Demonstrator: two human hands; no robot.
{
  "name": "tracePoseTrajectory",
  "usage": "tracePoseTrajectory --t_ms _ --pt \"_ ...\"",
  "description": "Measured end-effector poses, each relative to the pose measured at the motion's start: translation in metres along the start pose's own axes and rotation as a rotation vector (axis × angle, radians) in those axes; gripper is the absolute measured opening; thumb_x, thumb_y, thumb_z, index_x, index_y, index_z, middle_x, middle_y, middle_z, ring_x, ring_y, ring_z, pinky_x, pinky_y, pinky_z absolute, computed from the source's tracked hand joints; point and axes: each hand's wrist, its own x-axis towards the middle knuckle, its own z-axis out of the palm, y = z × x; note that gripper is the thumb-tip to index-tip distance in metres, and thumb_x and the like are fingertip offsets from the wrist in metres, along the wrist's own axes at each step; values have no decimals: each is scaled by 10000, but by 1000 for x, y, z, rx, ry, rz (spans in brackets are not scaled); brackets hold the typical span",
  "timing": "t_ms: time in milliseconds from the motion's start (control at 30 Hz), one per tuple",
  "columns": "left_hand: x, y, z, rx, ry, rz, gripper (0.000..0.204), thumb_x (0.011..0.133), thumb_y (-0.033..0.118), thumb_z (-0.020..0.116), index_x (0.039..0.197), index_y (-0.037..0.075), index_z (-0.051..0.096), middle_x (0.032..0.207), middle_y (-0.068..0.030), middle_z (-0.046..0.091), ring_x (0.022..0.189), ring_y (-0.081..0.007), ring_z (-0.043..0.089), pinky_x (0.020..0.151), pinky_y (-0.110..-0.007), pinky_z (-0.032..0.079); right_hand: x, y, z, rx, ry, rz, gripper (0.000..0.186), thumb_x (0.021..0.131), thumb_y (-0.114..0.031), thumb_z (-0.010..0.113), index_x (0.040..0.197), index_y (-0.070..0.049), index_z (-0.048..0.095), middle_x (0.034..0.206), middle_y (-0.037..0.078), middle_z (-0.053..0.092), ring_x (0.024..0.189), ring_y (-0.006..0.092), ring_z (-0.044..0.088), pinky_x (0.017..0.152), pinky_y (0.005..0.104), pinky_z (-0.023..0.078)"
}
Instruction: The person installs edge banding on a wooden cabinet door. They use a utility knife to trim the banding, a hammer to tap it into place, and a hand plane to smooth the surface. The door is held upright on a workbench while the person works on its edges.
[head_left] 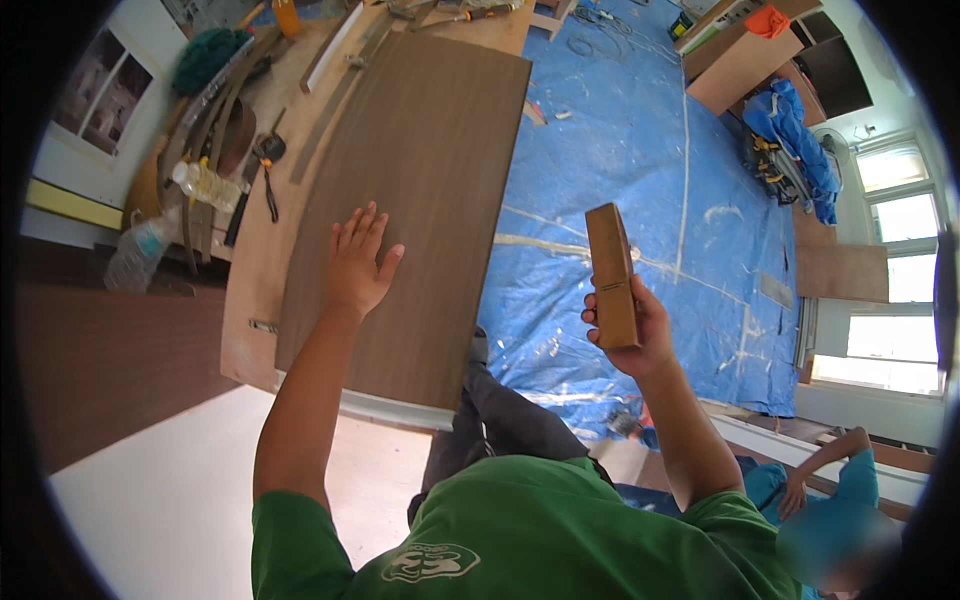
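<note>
My left hand (362, 262) lies with fingers spread on a long dark brown wood-grain panel (420, 170), which rests lengthwise on a pale plywood work surface (248, 330). My right hand (632, 325) is closed around a narrow wooden block, like a hand plane (608, 250), held upright in view to the right of the panel, over the blue sheeting. Its underside is hidden. Left of the panel on the work surface are a black tape measure (270, 148), thin strips, tools and a clear plastic bottle (195, 185).
Blue sheeting (600, 150) covers the floor, with coiled cables on it. Boards (725, 75) and a bundled blue tarp (780, 125) lie by the right wall and windows. A co-worker in teal (845, 480) is at lower right. A large plastic bottle (135, 255) sits at left.
</note>
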Motion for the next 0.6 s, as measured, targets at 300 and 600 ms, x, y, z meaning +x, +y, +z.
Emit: tracePoseTrajectory --t_ms 300,600 --pt "62 -7 0 144 -119 -221 679 1052 559 369 1607 169 362 1709 -46 259 1586 -228 179 1312 -473 54 251 -71 -4 -904 441 -403 575 899 -440 741 1091 92 635 937 176 710 834 260 695 712 372 533" --pt "63 -15 13 127 -82 -208 633 1049 500 410 1587 166 408 1688 -60 318 1572 -255 235 1299 -504 84 474 -190 60 -1580 689 -607 736 815 -538 744 1128 120 642 1072 341 709 1058 448 707 898 492 558"
